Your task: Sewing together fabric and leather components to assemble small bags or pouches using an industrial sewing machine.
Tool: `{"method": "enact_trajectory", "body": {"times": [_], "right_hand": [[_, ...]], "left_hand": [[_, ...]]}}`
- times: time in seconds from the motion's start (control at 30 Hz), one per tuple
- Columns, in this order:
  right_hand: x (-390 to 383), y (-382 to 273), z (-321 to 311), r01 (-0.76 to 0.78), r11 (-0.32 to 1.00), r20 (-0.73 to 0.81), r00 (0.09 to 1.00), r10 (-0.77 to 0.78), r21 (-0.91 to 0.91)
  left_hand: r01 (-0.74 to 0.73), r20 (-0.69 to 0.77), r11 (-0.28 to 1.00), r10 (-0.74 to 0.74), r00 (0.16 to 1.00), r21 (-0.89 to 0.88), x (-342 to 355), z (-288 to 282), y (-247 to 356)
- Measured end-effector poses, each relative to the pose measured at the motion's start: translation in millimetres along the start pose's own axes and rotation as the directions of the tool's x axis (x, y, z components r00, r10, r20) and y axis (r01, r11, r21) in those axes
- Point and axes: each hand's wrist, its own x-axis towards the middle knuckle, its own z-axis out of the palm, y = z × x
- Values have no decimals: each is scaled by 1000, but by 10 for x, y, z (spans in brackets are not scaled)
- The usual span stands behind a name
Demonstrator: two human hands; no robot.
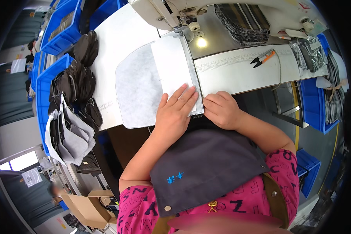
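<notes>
A pale grey fabric piece (136, 85) with a rounded left side lies on the white sewing table (105, 46), with a white strip (169, 58) along its right part. The top of the strip is at the presser foot of the sewing machine (156, 11). My left hand (175, 111) rests on the strip's lower end, fingers stretched out. My right hand (222, 109) has curled fingers closed at the piece's lower right edge, pinching it; the fingertips are partly hidden.
Dark pouches (72, 82), grey pieces (72, 136) and blue bins (43, 109) line the left. Orange-handled snips (267, 56), striped fabric (241, 21), bagged items (312, 54) and another blue bin (312, 105) are right. A person (56, 193) is at lower left.
</notes>
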Motion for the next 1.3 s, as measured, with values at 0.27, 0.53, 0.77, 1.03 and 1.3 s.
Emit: {"method": "enact_trajectory", "body": {"times": [0.27,0.53,0.77,1.03,1.3], "right_hand": [[11,44,-97,12,1000,86,996,-13,12],[79,52,-153,-15,1000,125,992,13,18],[196,148,-160,-92,995,153,984,86,26],[322,245,-186,-197,979,228,956,182,44],[473,402,-200,-236,971,290,932,216,36]], "left_hand": [[-69,-104,993,60,993,-94,31,104,-29],[-69,-145,986,46,988,-155,43,129,-58],[-78,-148,980,51,988,-182,196,120,-177],[-105,-173,973,69,982,-207,397,79,-343],[-123,-210,972,80,974,-201,576,46,-513]]}}
